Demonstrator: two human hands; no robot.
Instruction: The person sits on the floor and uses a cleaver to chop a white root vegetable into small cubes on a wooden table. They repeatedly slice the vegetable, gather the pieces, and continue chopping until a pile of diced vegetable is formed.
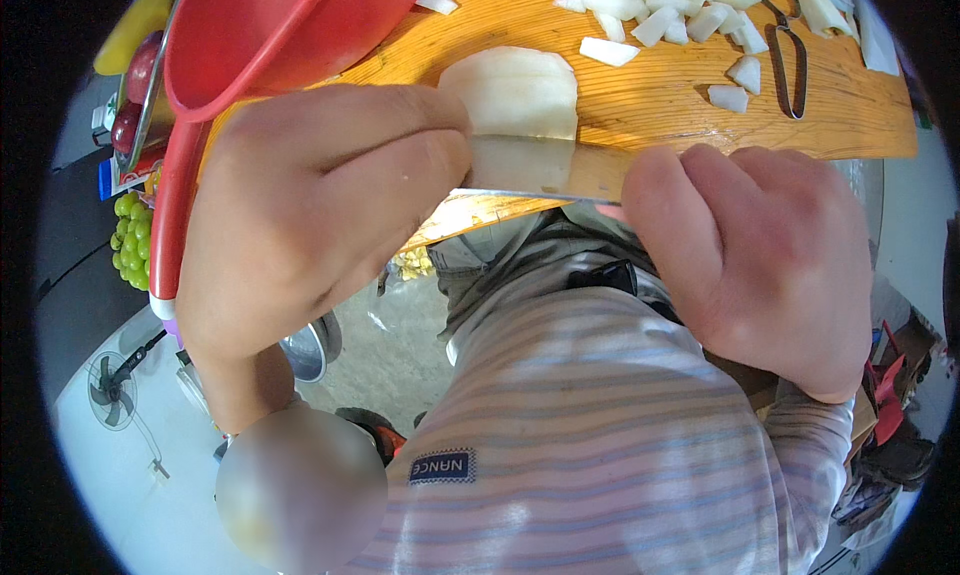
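My right hand (750, 267) is shut on the handle of a broad knife; the fingers hide most of the handle. The shiny knife blade (540, 173) reaches left along the near edge of the wooden board (637, 124). Against its far side lies a thick slab of peeled white vegetable (517, 91), which is mirrored in the blade. My left hand (330, 192) is curled at the slab's left edge and the blade's far end; its fingertips are hidden, so what it grips cannot be told. Cut white chunks (667, 12) lie heaped beyond, with a few loose ones nearer.
A red plastic colander or bowl (300, 34) with a long red handle (176, 207) stands at the left. A metal loop-handled peeler (787, 72) lies at the right. Green grapes (135, 241) and a tray of fruit (146, 64) are at far left. A blurred round shape (300, 492) is low left.
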